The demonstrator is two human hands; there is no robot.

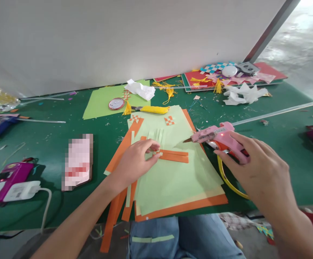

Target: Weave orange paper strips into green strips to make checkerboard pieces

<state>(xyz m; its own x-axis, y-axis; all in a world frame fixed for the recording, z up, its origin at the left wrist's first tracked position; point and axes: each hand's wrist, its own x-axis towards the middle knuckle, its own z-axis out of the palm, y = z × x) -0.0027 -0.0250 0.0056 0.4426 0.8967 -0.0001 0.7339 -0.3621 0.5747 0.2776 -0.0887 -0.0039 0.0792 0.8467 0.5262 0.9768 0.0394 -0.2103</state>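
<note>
My left hand (136,162) rests on a stack of light green paper sheets (172,176), its fingers pinched on the woven green and orange paper strips (169,154) lying there. My right hand (259,169) grips a pink glue gun (218,138) with a red light on its side. The gun's nozzle points left toward the strips and stays a short way off them. A yellow cord (228,180) runs from the gun under my right hand.
On the green table (50,144) lie orange paper strips (115,212), a yellow-handled cutter (151,109), a round tape tin (116,103), small woven squares (169,121), crumpled white tissue (244,94), a white charger (22,190), a purple device (2,181) and a glue stick (275,113).
</note>
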